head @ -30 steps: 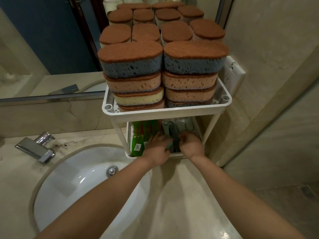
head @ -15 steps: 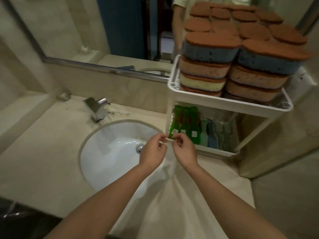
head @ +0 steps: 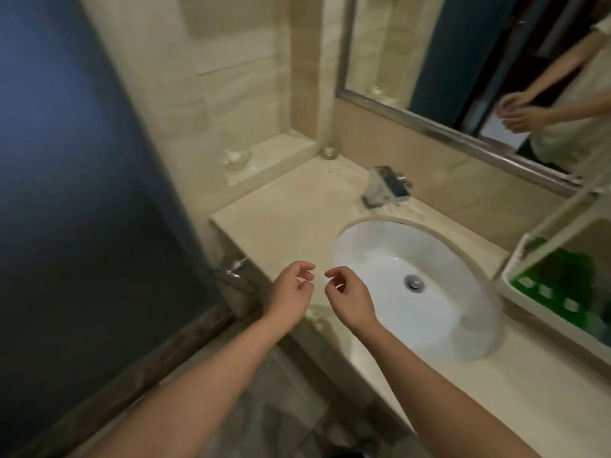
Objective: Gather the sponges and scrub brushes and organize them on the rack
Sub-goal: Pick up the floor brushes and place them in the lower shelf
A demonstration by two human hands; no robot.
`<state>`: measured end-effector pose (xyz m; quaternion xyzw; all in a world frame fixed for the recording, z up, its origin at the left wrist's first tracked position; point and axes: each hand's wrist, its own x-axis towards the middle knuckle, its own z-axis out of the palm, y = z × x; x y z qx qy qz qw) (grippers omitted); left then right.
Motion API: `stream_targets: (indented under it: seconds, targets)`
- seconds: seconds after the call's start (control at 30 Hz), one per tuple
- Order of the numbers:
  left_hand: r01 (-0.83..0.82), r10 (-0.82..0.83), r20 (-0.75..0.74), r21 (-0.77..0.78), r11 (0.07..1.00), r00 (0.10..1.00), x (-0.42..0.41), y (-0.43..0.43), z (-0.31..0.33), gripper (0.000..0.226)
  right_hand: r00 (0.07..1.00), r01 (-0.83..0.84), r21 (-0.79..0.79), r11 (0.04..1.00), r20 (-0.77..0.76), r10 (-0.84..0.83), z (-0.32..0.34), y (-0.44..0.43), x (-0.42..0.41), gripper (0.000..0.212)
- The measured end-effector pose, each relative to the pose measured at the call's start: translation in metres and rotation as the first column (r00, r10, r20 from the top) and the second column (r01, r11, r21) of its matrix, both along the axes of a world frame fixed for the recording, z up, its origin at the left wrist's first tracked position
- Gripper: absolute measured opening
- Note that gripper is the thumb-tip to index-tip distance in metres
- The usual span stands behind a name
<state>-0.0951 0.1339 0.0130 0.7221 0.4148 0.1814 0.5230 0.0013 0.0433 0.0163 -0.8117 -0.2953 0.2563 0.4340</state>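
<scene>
Only the left end of the white rack (head: pixel 525 285) shows at the right edge, with green packets (head: pixel 562 276) standing on its lower shelf. The stacked sponges on its top shelf are out of frame. My left hand (head: pixel 292 292) and my right hand (head: pixel 347 297) hover side by side over the counter's front left part, beside the basin. Both have loosely curled, parted fingers and hold nothing. They are well to the left of the rack.
A white oval basin (head: pixel 439 325) is set in the beige stone counter (head: pixel 281 223), with a chrome tap (head: pixel 385 186) behind it. A glass dish (head: pixel 235 157) sits on a corner ledge. A mirror (head: pixel 463 61) hangs above; a dark blue door (head: pixel 66 193) fills the left.
The view has swung left, away from the rack. My hands came out of the lower shelf, met over the basin's edge, then moved apart and left over the counter, holding nothing.
</scene>
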Motion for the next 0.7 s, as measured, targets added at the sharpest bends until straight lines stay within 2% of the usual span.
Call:
stream_targets:
  seconds: [0.13,0.37,0.7]
  targets:
    - [-0.114,0.113,-0.030,-0.014,0.993,0.993,-0.093,0.040,-0.014,0.035,0.984,-0.178,-0.026,0.984,0.015,0.178,-0.012,0.051,-0.081,0.018]
    - [-0.341,0.338,-0.101,-0.010,0.940,0.936,-0.247,0.073,-0.043,0.029,0.919,-0.393,-0.085,0.915,-0.042,0.391,-0.040,0.108,-0.204,0.016]
    - [-0.628,0.595,-0.237,-0.090,0.773,0.768,-0.383,0.077,-0.102,0.024,0.728,-0.685,-0.197,0.701,-0.190,0.658,-0.088,0.162,-0.323,0.021]
